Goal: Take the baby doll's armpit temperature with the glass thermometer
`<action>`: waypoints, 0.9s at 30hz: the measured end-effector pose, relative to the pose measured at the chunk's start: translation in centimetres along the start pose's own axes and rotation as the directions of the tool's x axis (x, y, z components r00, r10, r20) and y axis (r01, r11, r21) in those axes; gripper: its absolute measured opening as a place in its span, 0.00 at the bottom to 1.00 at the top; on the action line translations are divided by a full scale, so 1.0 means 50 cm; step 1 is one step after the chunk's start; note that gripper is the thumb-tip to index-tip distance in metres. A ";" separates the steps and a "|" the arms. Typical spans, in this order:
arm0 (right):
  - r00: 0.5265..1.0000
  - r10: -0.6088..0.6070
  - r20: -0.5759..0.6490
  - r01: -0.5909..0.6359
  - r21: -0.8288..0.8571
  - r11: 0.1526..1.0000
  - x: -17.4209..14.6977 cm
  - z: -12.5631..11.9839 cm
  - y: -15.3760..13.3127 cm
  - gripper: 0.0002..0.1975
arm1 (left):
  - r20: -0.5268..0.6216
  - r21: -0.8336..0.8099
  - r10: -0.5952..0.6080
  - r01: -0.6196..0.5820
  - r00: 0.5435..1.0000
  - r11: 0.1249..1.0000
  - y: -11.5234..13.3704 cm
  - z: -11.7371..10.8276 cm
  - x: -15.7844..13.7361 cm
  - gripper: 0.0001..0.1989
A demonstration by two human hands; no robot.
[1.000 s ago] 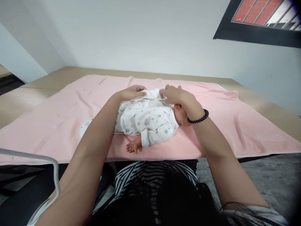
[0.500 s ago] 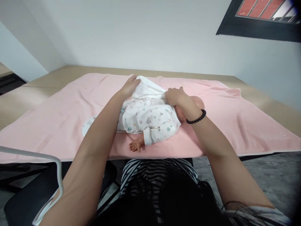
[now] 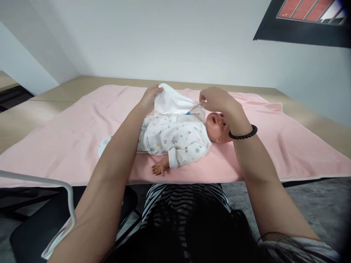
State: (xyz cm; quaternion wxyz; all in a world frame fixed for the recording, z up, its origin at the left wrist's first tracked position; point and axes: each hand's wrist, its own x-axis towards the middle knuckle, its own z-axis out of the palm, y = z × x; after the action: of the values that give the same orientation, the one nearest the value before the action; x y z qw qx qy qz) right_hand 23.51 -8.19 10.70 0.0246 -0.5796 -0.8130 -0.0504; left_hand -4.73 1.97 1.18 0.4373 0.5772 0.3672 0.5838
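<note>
so, the white printed jacket (image 3: 178, 137) is on the baby doll (image 3: 216, 126), which lies on its back with its head to the right and its mouth open. the jacket's far flap (image 3: 171, 100) is lifted, showing a plain white inside. our left hand (image 3: 151, 96) pinches the flap's upper corner between thumb and fingers. our right hand (image 3: 215, 99), above the doll's chest and beside its face, has its fingertips closed on a thin string (image 3: 195, 108) whose blue end hangs by the flap's base. the doll's small hand (image 3: 159, 167) pokes out of the near cuff, and its legs are partly hidden behind our left forearm. under it all we have a pink cloth (image 3: 274, 146) spread across a wooden table (image 3: 33, 111). a dark beaded bracelet (image 3: 243, 133) circles our right wrist. nearer us, a pale cable (image 3: 70, 195) bends past our left arm, beside a black chair (image 3: 27, 237).
</note>
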 end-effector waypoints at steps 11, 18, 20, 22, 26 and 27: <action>0.950 0.047 -0.308 0.148 0.578 0.803 -0.042 -0.069 0.062 0.07 | 0.370 -0.124 -0.075 0.129 0.926 0.984 0.058 -0.010 -0.047 0.11; 0.924 0.030 -0.382 0.304 0.777 0.552 -0.056 -0.086 0.068 0.13 | 0.699 0.113 -0.271 0.272 0.661 0.955 0.067 -0.027 -0.059 0.23; 0.913 0.040 -0.405 0.331 0.797 0.505 -0.052 -0.086 0.071 0.16 | 0.702 0.197 -0.319 0.256 0.637 0.946 0.074 -0.025 -0.055 0.27; 0.888 0.058 -0.456 0.390 0.814 0.431 -0.046 -0.082 0.075 0.17 | 0.685 0.266 -0.348 0.225 0.640 0.937 0.088 -0.014 -0.052 0.30; 0.853 0.095 -0.514 0.465 0.829 0.309 -0.031 -0.073 0.081 0.15 | 0.620 0.483 -0.426 0.107 0.659 0.869 0.121 0.038 -0.052 0.28; 0.852 0.099 -0.513 0.466 0.832 0.301 -0.028 -0.072 0.083 0.14 | 0.601 0.556 -0.440 0.046 0.667 0.830 0.128 0.055 -0.055 0.27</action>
State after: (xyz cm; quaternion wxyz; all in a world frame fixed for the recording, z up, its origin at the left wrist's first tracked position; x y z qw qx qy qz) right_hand 27.80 -8.58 14.33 0.5468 -0.3221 -0.7174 0.2875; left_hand -2.69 -3.05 6.37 0.4567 0.7911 0.3838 0.1353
